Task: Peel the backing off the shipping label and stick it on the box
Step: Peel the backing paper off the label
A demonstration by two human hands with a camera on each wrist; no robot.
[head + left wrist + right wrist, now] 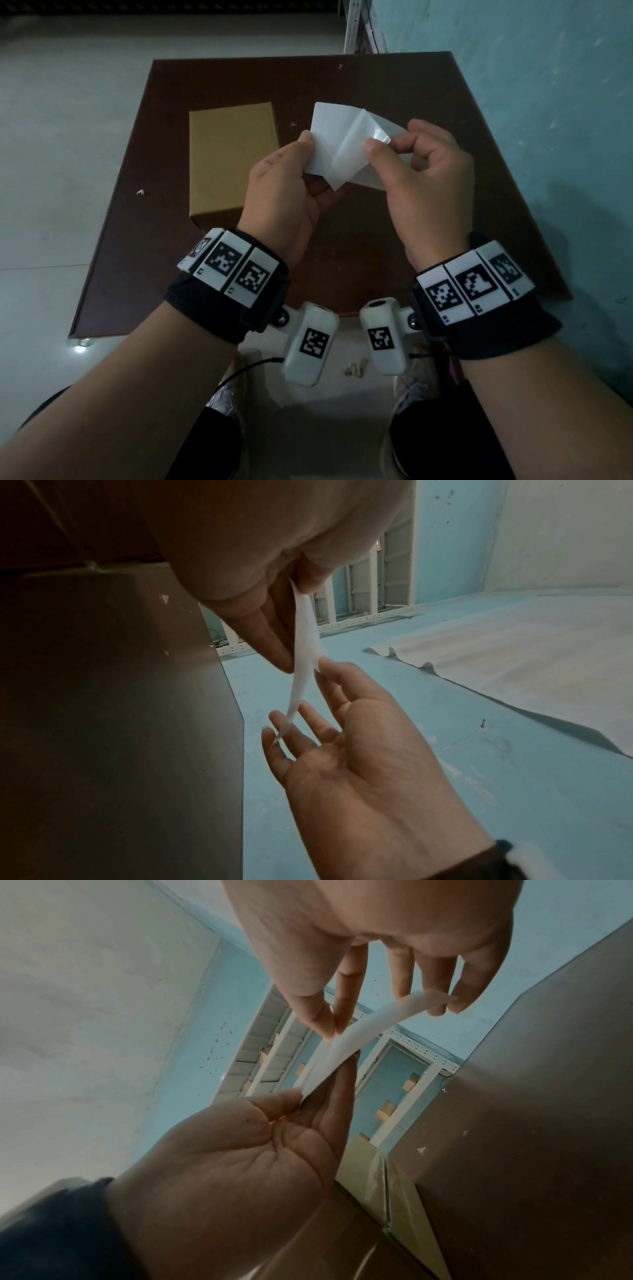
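Note:
I hold a white shipping label (pixel 330 120) in the air above the dark brown table (pixel 394 85). My left hand (pixel 308 140) pinches the label's left edge between thumb and fingers. My right hand (pixel 375 144) pinches a corner of the glossy, translucent backing (pixel 352 161), which is folded back and partly peeled away from the label. The right wrist view shows the right thumb and forefinger (pixel 334 1026) closed on the curling sheet (pixel 346 1047), with the other fingers straight. The brown cardboard box (pixel 233 161) lies flat on the table, left of both hands and untouched.
Small white scraps (pixel 140 192) lie on the table at the left and behind the box (pixel 294 125). A turquoise wall (pixel 548 102) runs close along the table's right side. A white metal shelf upright (pixel 356 27) stands at the back, and pale floor (pixel 68 137) lies to the left.

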